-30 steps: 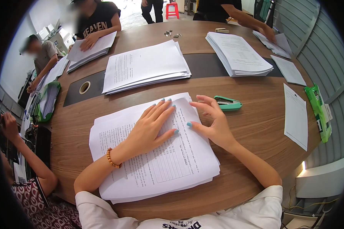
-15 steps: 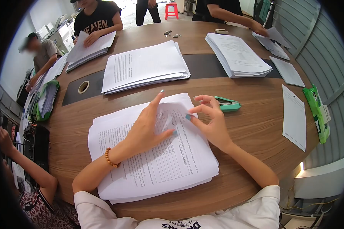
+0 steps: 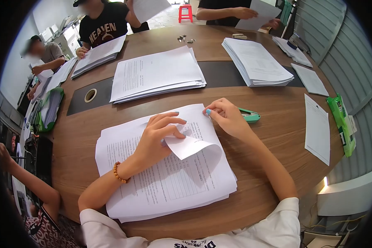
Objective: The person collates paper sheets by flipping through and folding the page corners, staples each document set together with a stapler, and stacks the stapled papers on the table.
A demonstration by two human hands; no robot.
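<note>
A thick stack of printed sheets (image 3: 186, 192) lies in front of me, its upper edge partly covered by my hands. My left hand (image 3: 155, 136), with a bead bracelet (image 3: 119, 172) on the wrist, has its fingers closed on the curled-over corner of a top paper sheet (image 3: 194, 147). That sheet bends back toward me, its blank underside showing. At the stack's upper right corner, my right hand (image 3: 225, 115) pinches the paper edge between thumb and fingers. Just beyond that hand lies a green stapler (image 3: 252, 117), partly hidden by it.
Two more paper stacks stand farther out, one at centre (image 3: 161, 72) and one at right (image 3: 258, 62). A tape roll (image 3: 90, 95) lies left. Single sheets (image 3: 317, 128) and a green packet (image 3: 342, 124) line the right edge. Several people handle papers around the table.
My left hand has curled its fingers and now folds the sheet's corner toward me. My right hand has moved up to the stack's corner. Across the table, two people have lifted sheets.
</note>
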